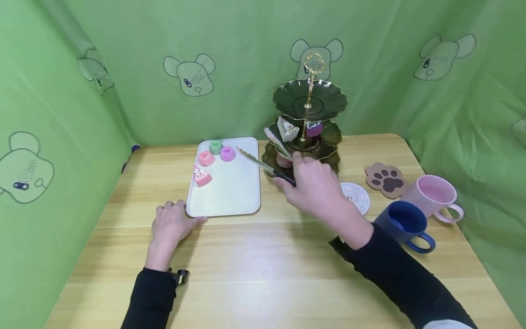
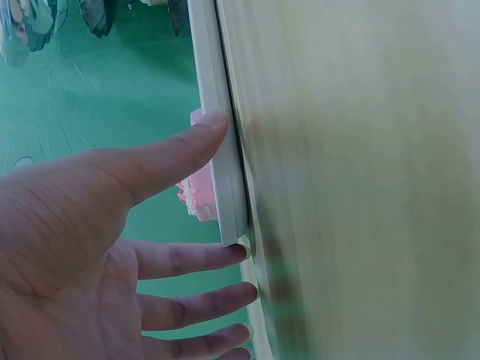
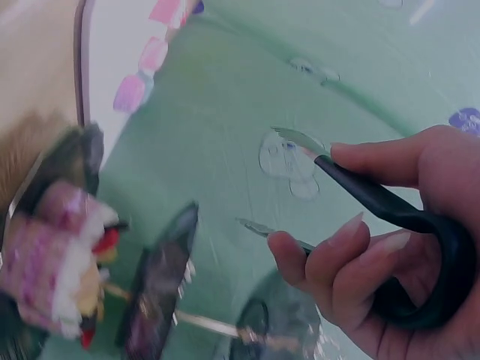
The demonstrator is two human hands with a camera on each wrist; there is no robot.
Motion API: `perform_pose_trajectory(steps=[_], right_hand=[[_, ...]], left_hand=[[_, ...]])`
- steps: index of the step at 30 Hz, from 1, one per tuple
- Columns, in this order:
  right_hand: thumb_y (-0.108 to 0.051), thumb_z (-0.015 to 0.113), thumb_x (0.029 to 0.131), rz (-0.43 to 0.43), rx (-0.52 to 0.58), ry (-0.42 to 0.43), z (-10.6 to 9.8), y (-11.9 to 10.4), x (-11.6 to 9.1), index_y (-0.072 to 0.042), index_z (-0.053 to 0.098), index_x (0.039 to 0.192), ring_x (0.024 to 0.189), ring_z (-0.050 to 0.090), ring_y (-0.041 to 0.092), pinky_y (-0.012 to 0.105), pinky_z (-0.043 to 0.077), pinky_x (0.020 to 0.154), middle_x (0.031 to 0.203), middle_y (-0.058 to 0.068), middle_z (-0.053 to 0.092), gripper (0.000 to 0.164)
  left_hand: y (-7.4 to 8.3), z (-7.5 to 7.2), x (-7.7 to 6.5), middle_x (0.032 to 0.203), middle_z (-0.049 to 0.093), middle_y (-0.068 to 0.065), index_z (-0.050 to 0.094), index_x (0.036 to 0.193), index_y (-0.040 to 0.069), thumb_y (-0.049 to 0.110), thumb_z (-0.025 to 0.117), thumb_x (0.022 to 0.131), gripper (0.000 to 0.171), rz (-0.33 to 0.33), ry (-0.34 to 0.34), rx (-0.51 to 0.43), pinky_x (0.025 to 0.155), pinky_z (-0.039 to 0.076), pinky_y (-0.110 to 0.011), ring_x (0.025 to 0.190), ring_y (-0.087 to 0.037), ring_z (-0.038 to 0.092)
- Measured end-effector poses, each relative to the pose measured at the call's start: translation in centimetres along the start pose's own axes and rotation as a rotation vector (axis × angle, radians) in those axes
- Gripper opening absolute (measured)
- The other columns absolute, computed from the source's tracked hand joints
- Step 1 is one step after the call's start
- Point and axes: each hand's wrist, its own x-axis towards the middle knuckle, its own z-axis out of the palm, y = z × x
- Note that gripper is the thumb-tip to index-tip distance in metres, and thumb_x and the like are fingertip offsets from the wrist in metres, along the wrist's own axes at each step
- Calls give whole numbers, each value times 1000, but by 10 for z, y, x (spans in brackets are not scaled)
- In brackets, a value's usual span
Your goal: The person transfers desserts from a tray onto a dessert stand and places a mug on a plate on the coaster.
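My right hand grips black-handled tongs between the tray and the tiered stand. In the right wrist view the two tong tips stand apart with nothing between them. At the near left corner of the white tray, my left hand rests with fingers extended. Its thumb touches the tray's front edge. Green, purple and pink round toy cakes sit on the tray, along with a pink cake slice. The dark stand carries a white-topped slice and a magenta cake.
Another pink cake lies on the stand's bottom tier, partly behind my right hand. To the right are a round white coaster, a paw-shaped coaster, a pink mug and a blue mug. Green cloth walls the table.
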Motion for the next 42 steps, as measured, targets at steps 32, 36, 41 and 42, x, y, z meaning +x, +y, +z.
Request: perform_pose_trajectory(steps=[32,36,41,42], right_hand=[[-50,64,81,-188,-14,-185,152,-83,58,-3,56,103,64,59,22,35,48,52,78,4,58,52],[-49,64,81,-156,-13,-217,162,-87,60,-5,55,100,64,59,22,34,47,50,77,4,57,48],[-48,63,82,-129,-13,-224,167,-89,63,-7,55,101,67,61,23,35,47,50,79,4,58,46],[-47,63,82,-125,-9,-226,168,-90,64,-7,55,101,67,61,23,35,47,50,79,4,58,45]], left_hand=[[-2,2,-4,98,51,-22,57,113,2,64,70,66,80,2,43,-2,62,39,-44,89,-40,43],[-1,4,-5,99,51,-22,57,114,2,64,70,66,80,6,46,4,62,39,-44,89,-40,44],[-1,4,-4,101,51,-22,56,115,2,66,70,65,82,-8,43,3,63,39,-45,91,-40,43],[-1,4,-4,101,51,-22,56,115,2,66,70,65,83,-8,43,3,63,39,-45,91,-40,43]])
